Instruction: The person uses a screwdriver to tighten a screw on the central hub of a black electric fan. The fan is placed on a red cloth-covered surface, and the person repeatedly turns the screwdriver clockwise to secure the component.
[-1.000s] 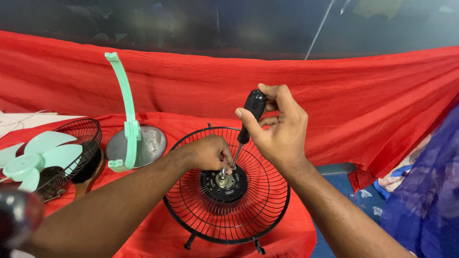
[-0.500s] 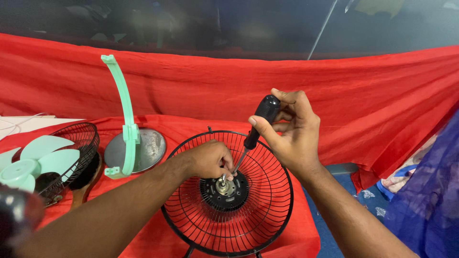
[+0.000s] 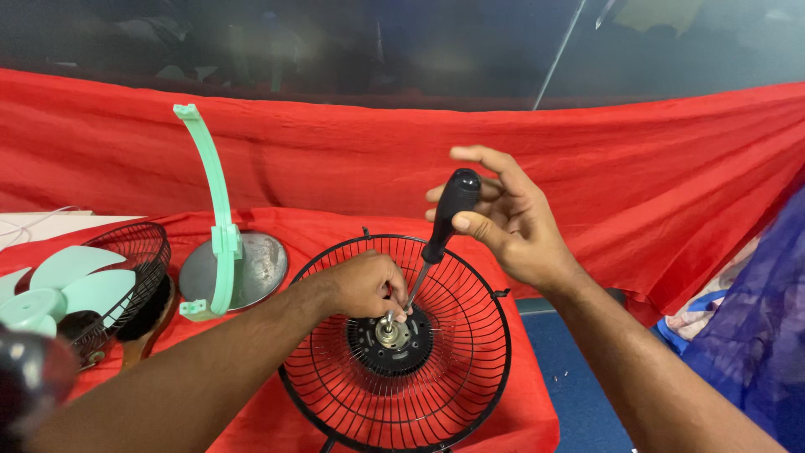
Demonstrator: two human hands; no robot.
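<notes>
A black wire fan guard [image 3: 470, 369] lies on the red cloth with a black motor hub [image 3: 394, 340] and a metal shaft at its middle. My left hand [image 3: 362, 285] rests on the hub, fingers pinched beside the shaft. My right hand [image 3: 503, 218] grips the black handle of a screwdriver [image 3: 443, 226]. The tool slants down and left, and its tip meets the hub next to my left fingers.
A mint-green fan stand arm [image 3: 214, 210] rises from a round metal base [image 3: 251, 268] at left. Farther left, mint fan blades [image 3: 59, 289] sit in a second black guard [image 3: 134, 260]. Red cloth [image 3: 335, 159] drapes behind. Blue fabric [image 3: 755, 335] lies at right.
The view has shifted, so the guard sits lower and more to the right. My right hand has tilted the screwdriver handle rightward and loosened its fingers; my left hand stays on the hub.
</notes>
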